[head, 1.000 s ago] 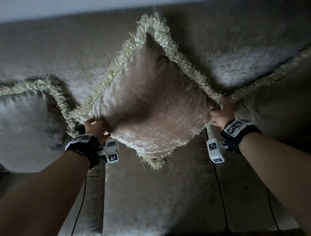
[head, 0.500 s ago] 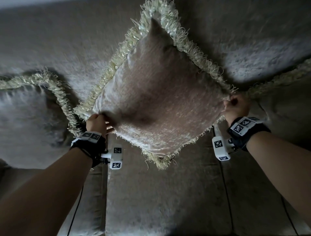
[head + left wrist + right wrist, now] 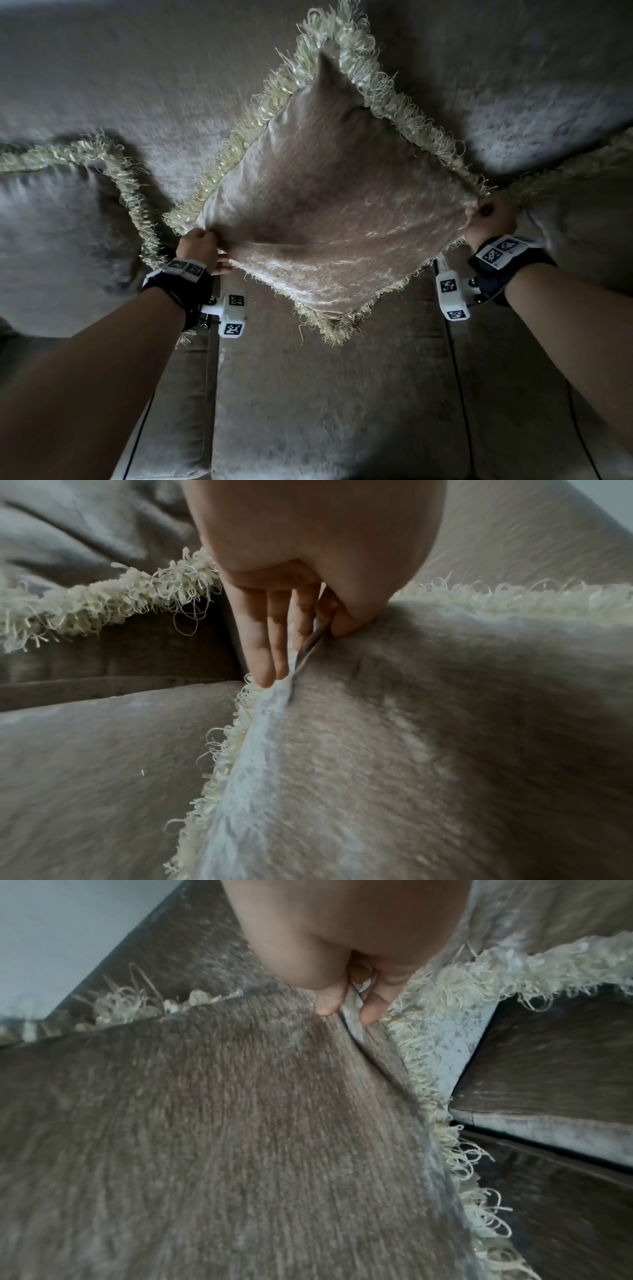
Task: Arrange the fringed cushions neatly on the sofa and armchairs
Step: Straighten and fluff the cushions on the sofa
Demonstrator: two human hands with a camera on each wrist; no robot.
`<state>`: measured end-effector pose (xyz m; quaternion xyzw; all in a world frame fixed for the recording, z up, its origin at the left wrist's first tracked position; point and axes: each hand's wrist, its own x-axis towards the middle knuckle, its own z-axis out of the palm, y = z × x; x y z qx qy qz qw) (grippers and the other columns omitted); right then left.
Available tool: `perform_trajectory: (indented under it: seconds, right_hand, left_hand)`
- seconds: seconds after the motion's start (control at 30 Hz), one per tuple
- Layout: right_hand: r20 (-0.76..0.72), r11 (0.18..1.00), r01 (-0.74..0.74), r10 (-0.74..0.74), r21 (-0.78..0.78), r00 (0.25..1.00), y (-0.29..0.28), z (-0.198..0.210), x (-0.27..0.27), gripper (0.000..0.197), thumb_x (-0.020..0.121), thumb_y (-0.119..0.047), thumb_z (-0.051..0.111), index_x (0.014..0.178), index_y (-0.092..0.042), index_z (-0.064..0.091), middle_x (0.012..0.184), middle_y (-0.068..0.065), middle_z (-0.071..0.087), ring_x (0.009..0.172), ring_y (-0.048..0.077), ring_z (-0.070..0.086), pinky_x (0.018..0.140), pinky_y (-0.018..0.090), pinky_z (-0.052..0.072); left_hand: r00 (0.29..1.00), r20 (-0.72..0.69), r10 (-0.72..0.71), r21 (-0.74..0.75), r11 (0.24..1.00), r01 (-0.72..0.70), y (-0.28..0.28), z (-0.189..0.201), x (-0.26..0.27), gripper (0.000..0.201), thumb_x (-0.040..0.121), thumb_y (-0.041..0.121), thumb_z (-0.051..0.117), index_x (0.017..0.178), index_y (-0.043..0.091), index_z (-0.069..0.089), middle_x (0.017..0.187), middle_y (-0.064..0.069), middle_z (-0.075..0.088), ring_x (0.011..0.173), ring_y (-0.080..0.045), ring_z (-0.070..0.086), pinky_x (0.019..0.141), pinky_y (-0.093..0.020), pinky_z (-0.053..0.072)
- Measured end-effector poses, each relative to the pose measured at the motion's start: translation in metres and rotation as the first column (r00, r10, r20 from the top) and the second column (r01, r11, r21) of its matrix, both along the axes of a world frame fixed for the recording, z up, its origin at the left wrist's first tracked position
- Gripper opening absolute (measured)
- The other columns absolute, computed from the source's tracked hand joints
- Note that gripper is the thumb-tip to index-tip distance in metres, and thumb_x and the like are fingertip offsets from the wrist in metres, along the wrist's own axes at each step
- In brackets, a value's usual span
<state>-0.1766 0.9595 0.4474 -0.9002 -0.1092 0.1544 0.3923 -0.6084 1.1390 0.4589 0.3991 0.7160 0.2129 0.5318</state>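
The grey-brown velvet sofa (image 3: 325, 394) fills the head view, its backrest toward 12 o'clock and its seat cushions toward 6 o'clock. In the middle, the beige velvet square cushion with cream fringe (image 3: 335, 219) stands on one corner like a diamond: top corner at 12 o'clock against the backrest, bottom corner at 6 o'clock over the seat. I judge it is held this way so it can be set down centred between its neighbours.

A second grey fringed cushion (image 3: 51, 233) leans at 9 o'clock, and a third fringed cushion (image 3: 582, 212) at 3 o'clock, only partly visible.

The left hand (image 3: 198, 246) pinches the cushion's 9 o'clock corner, thumb against fingers (image 3: 270, 647) with fabric between. The right hand (image 3: 489, 219) clenches the 3 o'clock corner in the same way. Gripping opposite corners keeps the cover stretched and the diamond level, I think.
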Motion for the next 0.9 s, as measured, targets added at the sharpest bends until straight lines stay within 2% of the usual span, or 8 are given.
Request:
perform_trajectory:
  seconds: [0.07, 0.3, 0.47, 0.6, 0.67, 0.77, 0.87, 0.9]
  right_hand:
    - [-0.018, 1.000, -0.004, 0.004, 0.004, 1.000, 0.000, 0.001, -0.001, 0.010, 0.092, -0.011, 0.058, 0.101, -0.009, 0.063, 0.104, 0.013, 0.069, 0.096, 0.026, 0.066, 0.081, 0.034, 0.052]
    - [-0.036, 0.994, -0.111, 0.111, 0.005, 0.993, -0.003, 0.018, -0.012, 0.017, 0.093, -0.011, 0.060, 0.109, -0.007, 0.062, 0.103, 0.006, 0.063, 0.092, 0.020, 0.059, 0.078, 0.023, 0.041]
    - [-0.119, 0.977, -0.212, 0.210, -0.004, 0.971, -0.008, 0.037, -0.027, 0.023, 0.092, -0.013, 0.062, 0.113, -0.004, 0.061, 0.111, 0.012, 0.067, 0.103, 0.027, 0.064, 0.082, 0.027, 0.045]
    - [-0.132, 0.963, -0.265, 0.256, -0.057, 0.958, -0.005, 0.068, -0.050, 0.036, 0.088, -0.023, 0.063, 0.122, -0.013, 0.057, 0.121, 0.016, 0.064, 0.109, 0.034, 0.061, 0.093, 0.043, 0.051]
    - [-0.102, 0.941, -0.326, 0.317, -0.089, 0.943, -0.001, 0.089, -0.063, 0.043, 0.080, -0.035, 0.060, 0.117, -0.014, 0.061, 0.119, 0.019, 0.065, 0.108, 0.039, 0.062, 0.095, 0.050, 0.051]
    - [-0.031, 0.893, -0.415, 0.416, -0.177, 0.909, 0.003, 0.110, -0.084, 0.036, 0.084, -0.036, 0.063, 0.107, -0.007, 0.064, 0.112, 0.020, 0.067, 0.105, 0.040, 0.063, 0.094, 0.051, 0.050]
    - [-0.002, 0.877, -0.442, 0.450, -0.189, 0.893, 0.000, 0.130, -0.111, 0.033, 0.079, -0.044, 0.064, 0.083, -0.015, 0.049, 0.100, 0.018, 0.065, 0.090, 0.038, 0.064, 0.083, 0.049, 0.055]
    - [-0.008, 0.876, -0.456, 0.460, -0.157, 0.888, 0.002, 0.132, -0.119, 0.032, 0.079, -0.041, 0.065, 0.085, -0.014, 0.050, 0.098, 0.016, 0.065, 0.088, 0.037, 0.065, 0.082, 0.048, 0.057]
  left_hand:
    - [1.000, -0.005, -0.011, -0.030, 0.999, 0.011, -0.003, -0.001, -0.002, 0.023, 0.091, 0.010, 0.042, 0.110, 0.007, 0.054, 0.102, -0.018, 0.059, 0.073, -0.031, 0.064, 0.046, -0.036, 0.056]
    - [0.998, -0.057, -0.020, -0.042, 0.999, 0.018, -0.024, 0.001, -0.002, 0.037, 0.088, 0.017, 0.056, 0.122, 0.003, 0.056, 0.090, -0.010, 0.060, 0.074, -0.024, 0.065, 0.053, -0.034, 0.056]
    - [0.993, -0.081, -0.085, -0.039, 0.996, 0.082, -0.046, 0.020, 0.006, 0.038, 0.088, 0.020, 0.062, 0.123, 0.006, 0.056, 0.089, -0.010, 0.060, 0.072, -0.020, 0.060, 0.053, -0.032, 0.054]
    - [0.990, -0.097, -0.099, -0.035, 0.995, 0.097, -0.061, 0.045, 0.005, 0.040, 0.089, 0.019, 0.061, 0.127, 0.009, 0.053, 0.096, -0.013, 0.061, 0.075, -0.023, 0.061, 0.054, -0.034, 0.055]
    - [0.992, -0.094, -0.089, -0.033, 0.996, 0.086, -0.069, 0.062, 0.001, 0.038, 0.089, 0.019, 0.060, 0.125, 0.009, 0.054, 0.092, -0.013, 0.061, 0.075, -0.025, 0.061, 0.055, -0.035, 0.054]
    - [0.991, -0.103, -0.084, -0.016, 0.996, 0.083, -0.080, 0.084, -0.004, 0.021, 0.093, 0.013, 0.055, 0.113, 0.010, 0.054, 0.083, -0.011, 0.058, 0.064, -0.021, 0.055, 0.053, -0.029, 0.050]
    - [0.994, -0.088, -0.060, 0.021, 0.998, 0.062, -0.090, 0.110, -0.021, 0.011, 0.095, 0.014, 0.053, 0.106, 0.014, 0.054, 0.084, -0.009, 0.055, 0.064, -0.021, 0.054, 0.058, -0.029, 0.048]
    - [0.995, -0.090, -0.051, 0.026, 0.998, 0.054, -0.091, 0.116, -0.030, 0.012, 0.095, 0.016, 0.053, 0.107, 0.015, 0.054, 0.085, -0.008, 0.055, 0.066, -0.020, 0.054, 0.059, -0.031, 0.049]
